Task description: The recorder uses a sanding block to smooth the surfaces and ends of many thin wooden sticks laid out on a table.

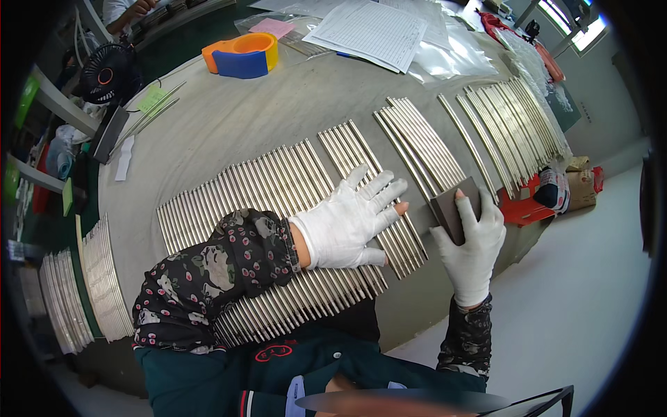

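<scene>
My left hand [347,219], in a white glove with a bare fingertip showing, lies flat with fingers spread across a small group of thin metal rods [344,146]. A long row of similar metal rods [250,187] runs under that wrist and its dark patterned sleeve. Farther right, my right hand [476,250], also white-gloved, grips a dark rectangular block [455,212]. The block sits against the near ends of another group of metal rods [425,144]. Some of those rods slant slightly against each other.
More rods [514,132] lie at the right, with a red box [524,205] below the table edge. An orange and blue tape dispenser [243,55], papers [372,31] and plastic bags [451,55] are at the back. A black fan [108,73] stands at the left, near another person.
</scene>
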Available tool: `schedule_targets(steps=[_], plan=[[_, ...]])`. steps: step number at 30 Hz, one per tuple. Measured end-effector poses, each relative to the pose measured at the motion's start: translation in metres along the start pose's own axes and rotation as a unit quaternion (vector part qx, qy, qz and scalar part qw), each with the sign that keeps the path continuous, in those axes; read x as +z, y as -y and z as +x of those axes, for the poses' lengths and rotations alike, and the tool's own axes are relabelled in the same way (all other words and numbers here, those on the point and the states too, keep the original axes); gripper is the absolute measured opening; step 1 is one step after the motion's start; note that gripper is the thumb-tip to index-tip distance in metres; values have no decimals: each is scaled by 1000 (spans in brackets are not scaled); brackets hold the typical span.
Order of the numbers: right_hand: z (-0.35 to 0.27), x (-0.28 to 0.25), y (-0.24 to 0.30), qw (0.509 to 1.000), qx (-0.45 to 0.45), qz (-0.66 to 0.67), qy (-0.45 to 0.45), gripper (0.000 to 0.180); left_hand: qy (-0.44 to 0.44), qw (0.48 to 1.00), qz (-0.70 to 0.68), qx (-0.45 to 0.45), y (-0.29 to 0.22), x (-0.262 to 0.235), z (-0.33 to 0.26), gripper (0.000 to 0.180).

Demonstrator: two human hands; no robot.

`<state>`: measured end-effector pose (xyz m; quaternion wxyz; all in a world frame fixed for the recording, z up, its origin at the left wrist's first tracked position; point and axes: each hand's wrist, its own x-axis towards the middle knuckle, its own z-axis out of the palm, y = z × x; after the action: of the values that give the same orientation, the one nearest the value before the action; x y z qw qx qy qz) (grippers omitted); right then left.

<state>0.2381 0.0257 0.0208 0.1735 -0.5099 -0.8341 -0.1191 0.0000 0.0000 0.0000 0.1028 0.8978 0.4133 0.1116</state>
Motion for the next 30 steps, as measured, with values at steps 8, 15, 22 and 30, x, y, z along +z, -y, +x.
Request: schedule_targets(steps=[8, 15, 22, 30], plan=[[2, -2, -6, 999, -8, 36, 18, 68, -1, 1000, 0, 1, -7, 0, 0, 83], [3, -2, 4, 999, -16, 20, 32, 67, -33, 999, -11, 11, -7, 2, -3, 82], [-3, -1, -5, 999, -4, 33, -25, 70, 12, 999, -9, -30, -7, -7, -5, 79], [-9, -6, 5, 998, -22, 61, -13, 71, -3, 1000, 11, -26, -7, -3, 2, 82]])
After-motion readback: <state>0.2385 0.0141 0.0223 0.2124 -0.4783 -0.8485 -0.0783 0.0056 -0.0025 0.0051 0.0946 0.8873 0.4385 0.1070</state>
